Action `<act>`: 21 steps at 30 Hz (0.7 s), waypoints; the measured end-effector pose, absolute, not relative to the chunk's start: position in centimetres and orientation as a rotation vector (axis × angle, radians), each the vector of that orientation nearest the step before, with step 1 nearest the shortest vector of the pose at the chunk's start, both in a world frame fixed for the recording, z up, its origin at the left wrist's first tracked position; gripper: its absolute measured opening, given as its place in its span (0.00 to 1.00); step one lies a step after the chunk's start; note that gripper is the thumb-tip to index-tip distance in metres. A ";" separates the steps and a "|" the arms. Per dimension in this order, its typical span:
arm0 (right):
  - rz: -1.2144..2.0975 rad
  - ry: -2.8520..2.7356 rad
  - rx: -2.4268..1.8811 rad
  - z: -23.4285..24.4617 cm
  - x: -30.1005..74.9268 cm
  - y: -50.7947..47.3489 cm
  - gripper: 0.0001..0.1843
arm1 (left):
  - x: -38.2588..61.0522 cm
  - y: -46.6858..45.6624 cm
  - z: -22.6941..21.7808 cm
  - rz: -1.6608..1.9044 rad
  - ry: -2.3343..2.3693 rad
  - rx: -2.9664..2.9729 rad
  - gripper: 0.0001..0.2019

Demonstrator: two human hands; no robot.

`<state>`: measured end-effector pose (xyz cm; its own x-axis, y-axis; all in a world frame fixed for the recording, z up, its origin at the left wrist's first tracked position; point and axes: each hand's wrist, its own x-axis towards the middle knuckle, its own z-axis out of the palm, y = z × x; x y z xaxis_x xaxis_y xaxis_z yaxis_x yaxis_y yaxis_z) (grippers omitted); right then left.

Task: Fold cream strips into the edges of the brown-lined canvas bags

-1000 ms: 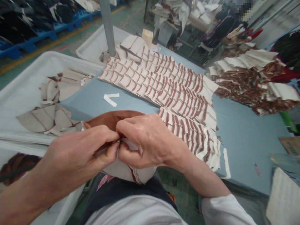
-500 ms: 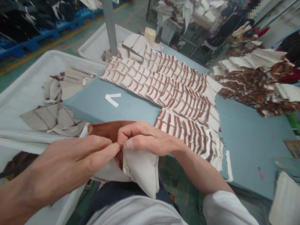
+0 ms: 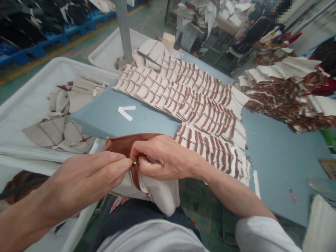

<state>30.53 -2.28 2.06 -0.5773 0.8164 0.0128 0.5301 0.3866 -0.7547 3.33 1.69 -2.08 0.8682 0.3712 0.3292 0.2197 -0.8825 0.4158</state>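
Over my lap I hold a sewn piece [image 3: 165,194], pale off-white on one face and brown on the other. My left hand [image 3: 97,171] pinches its folded edge between thumb and fingers. Right beside it, my right hand [image 3: 162,157] grips the same edge with curled fingers. The brown face [image 3: 123,145] shows behind the hands, and a brown fold hangs between them. Fingertips hide the exact spot being pinched. Rows of overlapping pale pieces with brown edges [image 3: 181,94] lie on the blue table [image 3: 105,108] beyond.
White bins [image 3: 57,66] with pale pieces stand at left, beside a grey post [image 3: 123,31]. A white strip [image 3: 126,112] and a small pink-handled tool [image 3: 292,196] lie on the table. A tall stack of brown-and-white pieces [image 3: 288,94] sits at right. Another person [image 3: 252,31] is at the back.
My right hand's fingers have curled tighter, and its wrist has turned slightly. The held piece has shifted a little to the right. The brown fold between my hands shows more.
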 end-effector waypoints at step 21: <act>1.917 -1.301 -0.822 -0.4 30.1 -3.0 0.28 | 4.6 0.0 -2.8 1.000 0.399 2.757 0.18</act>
